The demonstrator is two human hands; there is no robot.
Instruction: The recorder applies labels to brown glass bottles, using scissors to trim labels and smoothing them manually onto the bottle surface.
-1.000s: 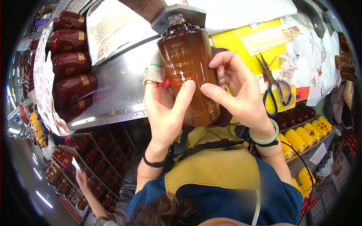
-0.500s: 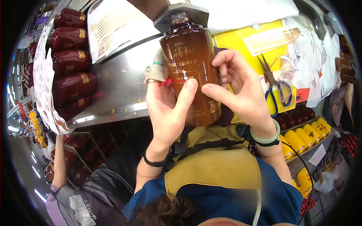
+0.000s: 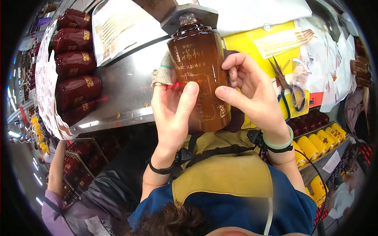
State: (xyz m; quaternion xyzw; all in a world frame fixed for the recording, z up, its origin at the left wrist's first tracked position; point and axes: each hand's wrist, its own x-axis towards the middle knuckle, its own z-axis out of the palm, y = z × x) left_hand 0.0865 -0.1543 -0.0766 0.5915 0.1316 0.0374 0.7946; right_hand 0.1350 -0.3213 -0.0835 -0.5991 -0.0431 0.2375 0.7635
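A brown glass bottle with gold decoration leans away from me. Its clear-topped neck lies against an angular grey metal rest. My left hand grips its left side, thumb on the front and most fingers hidden behind. A knitted finger sleeve with a green band covers one left finger, and a bit of red shows beside it. My right hand is at the right side, thumb at the front edge and fingers curled around the side.
Blue-handled scissors lie right of the bottle on yellow sheets beside gold-striped decals. Dark red bottles line the left side. Yellow cylinders stand on a shelf at lower right. A co-worker's arm is at far left.
My thumbs have drawn apart: the left one slid left on the bottle, the right one slightly right. The bottle stays in place. The co-worker's arm at left shifted a little left.
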